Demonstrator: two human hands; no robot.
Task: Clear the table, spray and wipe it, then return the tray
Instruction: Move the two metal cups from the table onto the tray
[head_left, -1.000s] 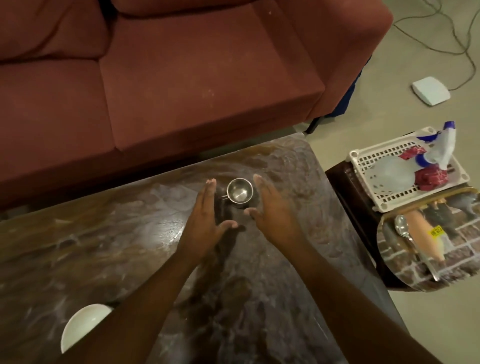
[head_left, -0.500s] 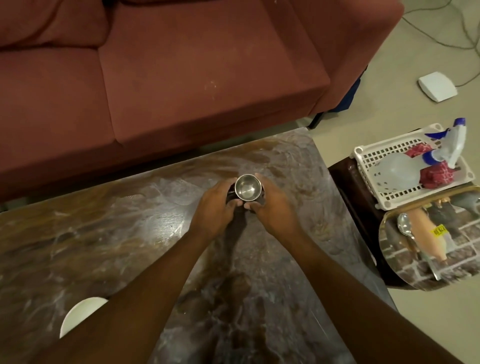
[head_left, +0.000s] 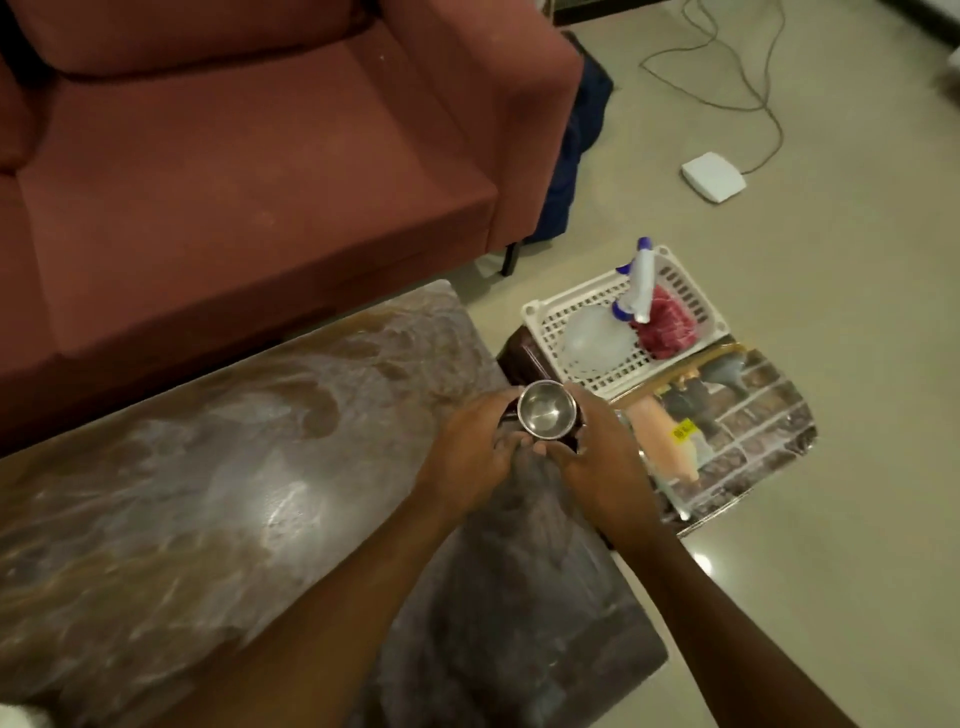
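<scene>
A small steel cup (head_left: 546, 408) is held between my left hand (head_left: 475, 454) and my right hand (head_left: 602, 457), lifted over the right end of the brown marble table (head_left: 218, 467). Just right of the hands lies a printed tray (head_left: 748, 410) on a dark stool. Behind it a white plastic basket (head_left: 696, 306) holds a spray bottle (head_left: 602, 338) with a blue-and-white trigger and a red cloth (head_left: 667, 325).
A red sofa (head_left: 234, 156) runs along the table's far side. A white box (head_left: 713, 175) with a cable lies on the beige floor at the right. A white dish edge (head_left: 21, 717) shows at the bottom left corner.
Both hands closed around the steel cup, then carried it rightward from the table's middle toward the tray. The view swung right with them.
</scene>
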